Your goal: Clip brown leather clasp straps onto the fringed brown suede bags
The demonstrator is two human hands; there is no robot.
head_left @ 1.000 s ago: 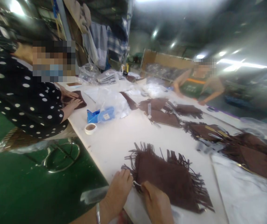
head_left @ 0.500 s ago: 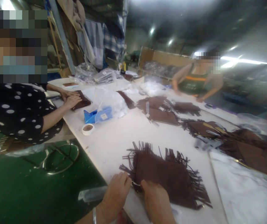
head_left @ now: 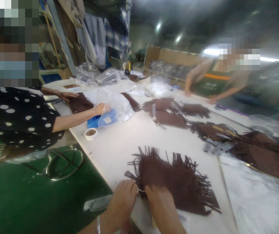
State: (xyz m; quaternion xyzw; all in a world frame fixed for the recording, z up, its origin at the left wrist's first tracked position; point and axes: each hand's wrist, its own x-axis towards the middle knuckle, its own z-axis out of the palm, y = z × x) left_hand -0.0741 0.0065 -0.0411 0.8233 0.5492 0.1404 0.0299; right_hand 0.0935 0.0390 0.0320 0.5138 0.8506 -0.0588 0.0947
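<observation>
A dark brown fringed bag [head_left: 171,182] lies flat on the white table in front of me, with strips fanning out along its far and right edges. At its near left corner, my left hand [head_left: 123,198] is closed in a pinch on a small shiny metal fitting [head_left: 140,190]. My right hand [head_left: 160,203] is closed just right of that fitting, its fingers on the bag's near edge. What exactly lies under the fingertips of either hand is hidden. Below my left hand, a clear plastic wrapper [head_left: 98,204] sticks out over the table edge.
More brown fringed bags [head_left: 171,118] lie across the table, several heaped at right [head_left: 263,149]. White sheets [head_left: 254,195] cover the near right. A tape roll [head_left: 91,133] and blue dispenser [head_left: 98,121] sit by the left edge. Co-workers stand at left [head_left: 19,117] and across [head_left: 212,84].
My hands stay at the bag's corner; the right one shifts slightly left and its fingers lie flatter. The left co-worker's hand has reached from a brown bag to the blue dispenser.
</observation>
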